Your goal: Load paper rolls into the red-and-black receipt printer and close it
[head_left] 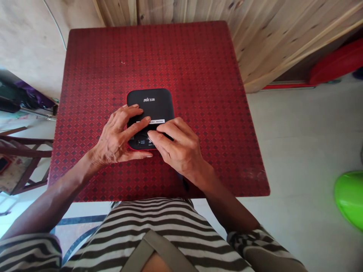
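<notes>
Under left hand and right, "FEIE" device.

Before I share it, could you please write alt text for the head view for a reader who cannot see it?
A person's left hand lies spread on a black device on a red table, while the fingertips of the right hand bunch towards its near end. A chair stands at the left.

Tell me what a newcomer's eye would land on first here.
Probably the red patterned table in the middle, then the black, rounded device lying on it, with the left hand spread across it and the right hand at its near end. A bright green object stands out at the right edge.
</notes>
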The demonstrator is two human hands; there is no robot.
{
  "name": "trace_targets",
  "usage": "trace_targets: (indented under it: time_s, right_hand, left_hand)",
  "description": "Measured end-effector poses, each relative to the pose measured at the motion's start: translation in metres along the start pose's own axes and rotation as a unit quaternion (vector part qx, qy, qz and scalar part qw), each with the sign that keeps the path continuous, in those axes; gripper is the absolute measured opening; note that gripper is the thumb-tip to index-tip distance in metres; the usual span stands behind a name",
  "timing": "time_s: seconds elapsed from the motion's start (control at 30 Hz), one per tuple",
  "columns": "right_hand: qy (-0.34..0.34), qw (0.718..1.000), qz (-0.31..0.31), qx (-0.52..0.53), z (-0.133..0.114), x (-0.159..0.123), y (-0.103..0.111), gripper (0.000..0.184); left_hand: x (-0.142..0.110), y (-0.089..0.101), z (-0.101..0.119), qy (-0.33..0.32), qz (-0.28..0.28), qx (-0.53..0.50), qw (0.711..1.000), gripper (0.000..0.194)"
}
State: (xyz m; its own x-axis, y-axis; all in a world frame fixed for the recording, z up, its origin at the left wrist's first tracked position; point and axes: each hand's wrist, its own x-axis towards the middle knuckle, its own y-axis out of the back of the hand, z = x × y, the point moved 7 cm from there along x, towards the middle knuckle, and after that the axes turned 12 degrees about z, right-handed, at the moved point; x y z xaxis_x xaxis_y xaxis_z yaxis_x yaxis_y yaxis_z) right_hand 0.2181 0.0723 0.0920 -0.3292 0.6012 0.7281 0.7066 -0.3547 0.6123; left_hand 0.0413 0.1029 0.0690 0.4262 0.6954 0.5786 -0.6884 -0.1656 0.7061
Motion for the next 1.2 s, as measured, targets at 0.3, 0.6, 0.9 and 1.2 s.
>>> trace_targets:
  time_s: [0.3,0.6,0.9,1.2]
  right_hand:
    - [0.012,0.997,0.07,0.036,0.006,0.007,0.016,0.009]
    - [-0.299,0.938,0.096,0.145,0.11,-0.033,-0.006,0.031]
    - [-0.329,0.918,0.031,0.219,0.104,-0.051,-0.046,0.032]
    - [-0.321,0.921,0.04,0.218,0.108,-0.054,-0.05,0.031]
  left_hand:
    - [-0.008,-0.002,0.01,-0.078,0.036,0.033,0.996,0.092]
    - [-0.043,0.02,0.025,-0.021,0.155,0.089,0.984,0.081]
    - [-0.057,0.009,0.024,-0.031,0.185,0.111,0.976,0.065]
    - [-0.057,0.007,0.024,-0.03,0.192,0.099,0.976,0.068]
